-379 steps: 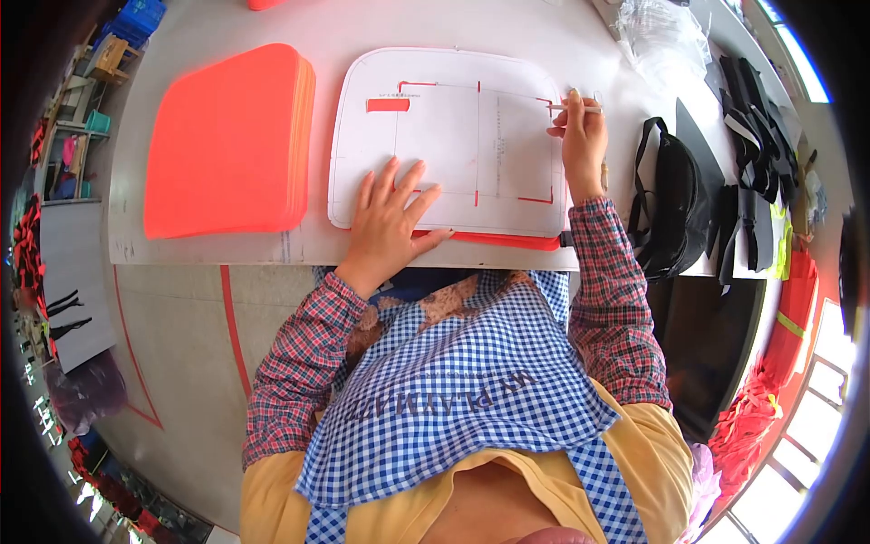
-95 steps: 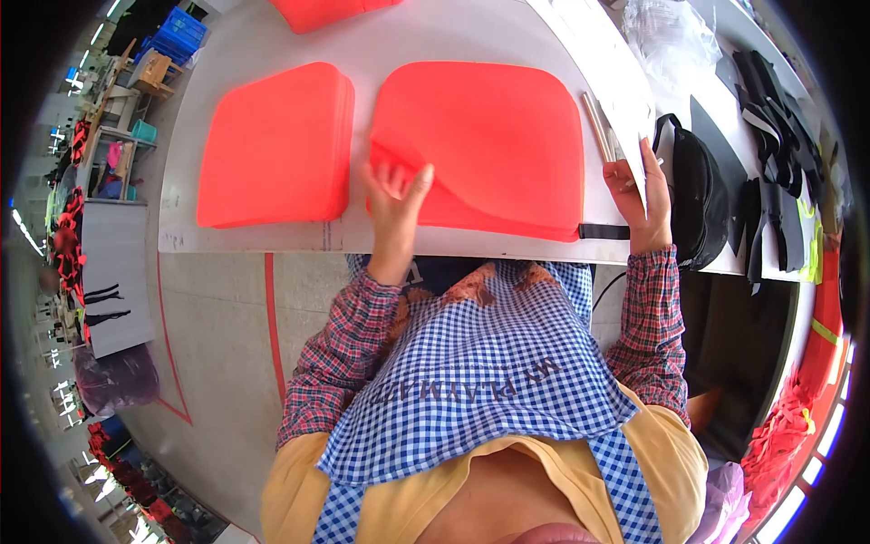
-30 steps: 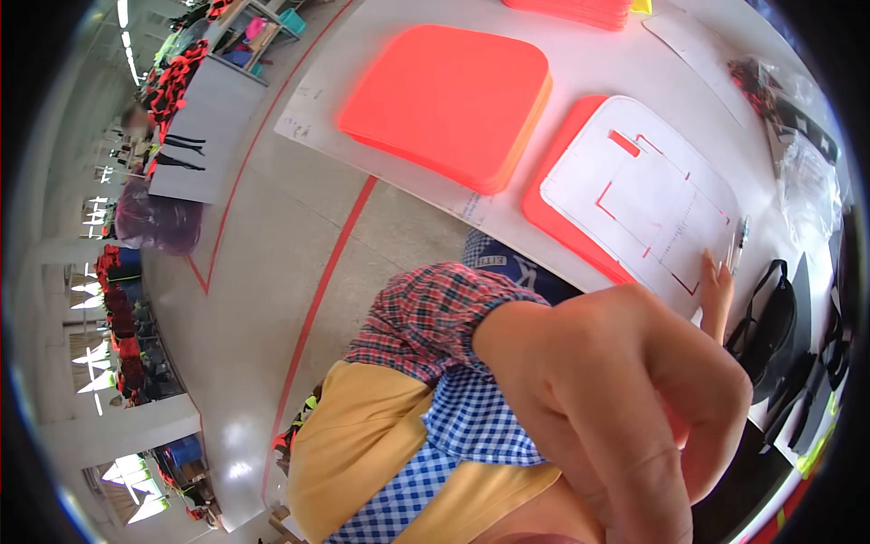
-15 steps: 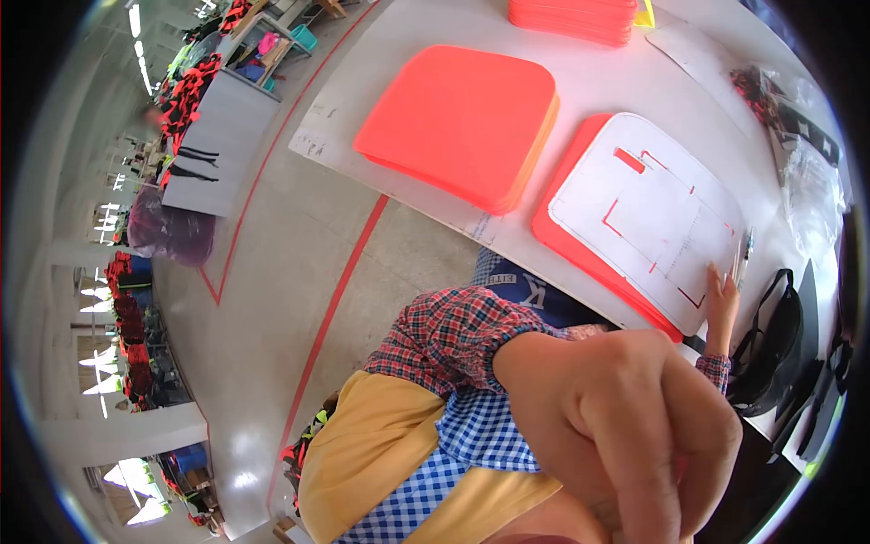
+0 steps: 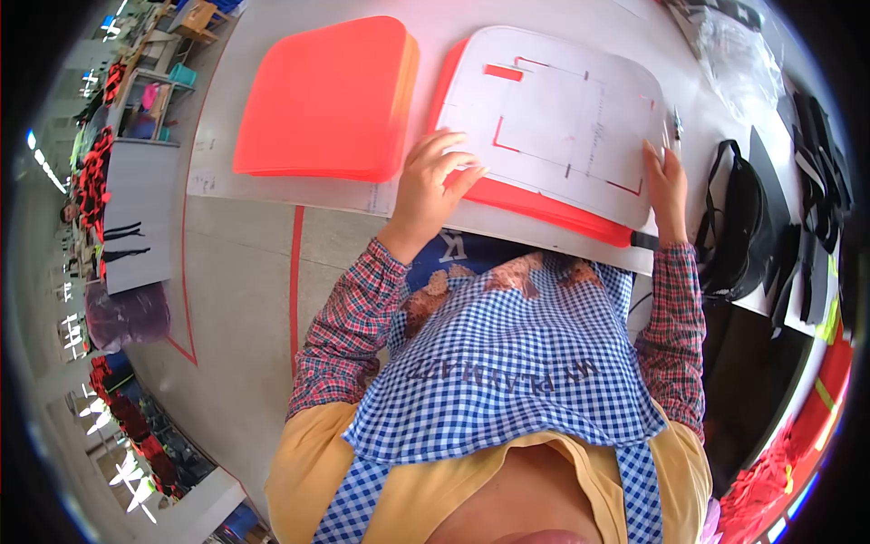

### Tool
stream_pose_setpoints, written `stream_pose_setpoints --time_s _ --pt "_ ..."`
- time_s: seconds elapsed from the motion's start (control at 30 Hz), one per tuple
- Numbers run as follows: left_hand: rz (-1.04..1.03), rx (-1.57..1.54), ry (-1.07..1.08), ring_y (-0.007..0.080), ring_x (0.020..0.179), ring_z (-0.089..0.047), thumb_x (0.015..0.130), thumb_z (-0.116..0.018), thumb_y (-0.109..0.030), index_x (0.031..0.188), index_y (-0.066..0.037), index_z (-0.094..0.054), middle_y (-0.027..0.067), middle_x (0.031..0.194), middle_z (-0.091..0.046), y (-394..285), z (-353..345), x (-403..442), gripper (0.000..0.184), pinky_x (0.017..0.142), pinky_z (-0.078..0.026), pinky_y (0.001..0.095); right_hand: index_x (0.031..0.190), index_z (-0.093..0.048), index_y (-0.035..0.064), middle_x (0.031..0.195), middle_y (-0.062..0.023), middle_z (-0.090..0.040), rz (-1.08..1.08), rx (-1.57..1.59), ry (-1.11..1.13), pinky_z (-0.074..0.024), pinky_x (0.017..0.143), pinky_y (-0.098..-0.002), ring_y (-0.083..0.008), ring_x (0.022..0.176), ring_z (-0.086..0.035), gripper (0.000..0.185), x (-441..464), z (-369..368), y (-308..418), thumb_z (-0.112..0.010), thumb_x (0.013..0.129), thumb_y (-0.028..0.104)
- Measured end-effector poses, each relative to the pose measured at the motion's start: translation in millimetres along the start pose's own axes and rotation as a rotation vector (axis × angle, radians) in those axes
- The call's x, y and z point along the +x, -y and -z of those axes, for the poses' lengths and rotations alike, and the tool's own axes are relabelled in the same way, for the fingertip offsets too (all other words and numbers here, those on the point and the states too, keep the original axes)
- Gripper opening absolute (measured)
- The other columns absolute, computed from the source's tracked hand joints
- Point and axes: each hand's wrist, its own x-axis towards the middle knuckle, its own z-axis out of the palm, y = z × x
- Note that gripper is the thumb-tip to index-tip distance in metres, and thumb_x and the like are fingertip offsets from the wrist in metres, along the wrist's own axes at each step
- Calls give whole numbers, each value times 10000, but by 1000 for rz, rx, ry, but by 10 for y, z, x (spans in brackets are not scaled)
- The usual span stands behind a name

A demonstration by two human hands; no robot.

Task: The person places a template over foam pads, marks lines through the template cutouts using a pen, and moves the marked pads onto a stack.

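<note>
A white template sheet (image 5: pixel 544 118) with slots and drawn lines lies on a stack of orange-red sheets (image 5: pixel 544 205) with rounded corners. My left hand (image 5: pixel 430 186), its fingers spread, hovers at or just over the template's near left edge; contact is hard to judge. My right hand (image 5: pixel 669 190) is at the template's right edge, fingers extended and touching the rim. A pen (image 5: pixel 677 125) lies just beyond my right fingertips. Left of the template sits another stack of orange-red sheets (image 5: pixel 322 100).
Right of my right hand lies a black strapped pouch (image 5: pixel 729 213), with black strips (image 5: pixel 820 172) beyond it. Clear plastic bags (image 5: pixel 739 63) lie at the table's far right. The white table's front edge (image 5: pixel 290 201) runs before me. A purple bag (image 5: pixel 127 315) stands across the aisle.
My left hand has dropped from close before the camera to the template's left side, its fingers opening out. My right hand stays at the right edge. The view has turned and shifted.
</note>
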Motion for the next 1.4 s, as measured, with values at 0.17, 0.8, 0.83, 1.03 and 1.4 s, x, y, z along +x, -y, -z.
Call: stream_pose_setpoints --time_s 0.17,0.8,0.83,1.03,1.4 --pt "53 344 166 429 1399 -299 846 -693 -487 1308 -93 -598 159 1472 -436 153 -191 -211 615 1116 -294 527 841 -577 -3 759 -248 -628 41 -215 46 -468 670 -478 -458 765 -602 486 21 25 98 -597 910 478" --pt "65 367 51 400 1329 -389 805 -749 -421 1185 -141 -684 119 1400 -512 176 -245 -473 476 1072 -332 516 892 -669 58 774 -180 -683 93 -442 173 -507 696 -466 -387 769 -657 529 -63 110 215 -576 896 578" --pt "57 394 56 397 1338 -379 807 -746 -429 1189 -142 -680 116 1406 -508 171 -243 -470 483 1078 -317 526 888 -669 57 769 -179 -683 102 -451 160 -508 695 -466 -385 764 -658 531 -73 104 208 -577 895 580" --pt "-35 355 118 380 1405 -301 825 -685 -533 1260 -134 -634 91 1452 -466 -20 -350 -312 593 1119 -225 581 862 -668 51 739 -170 -681 140 -485 133 -517 685 -454 -373 731 -665 545 -78 83 167 -576 894 587" --pt "-175 274 194 348 1340 -426 786 -725 -517 1217 -134 -679 79 1376 -564 -136 -645 -75 579 1089 -302 539 830 -664 73 707 -133 -680 135 -492 140 -525 680 -422 -326 680 -675 546 -85 80 136 -559 901 605"
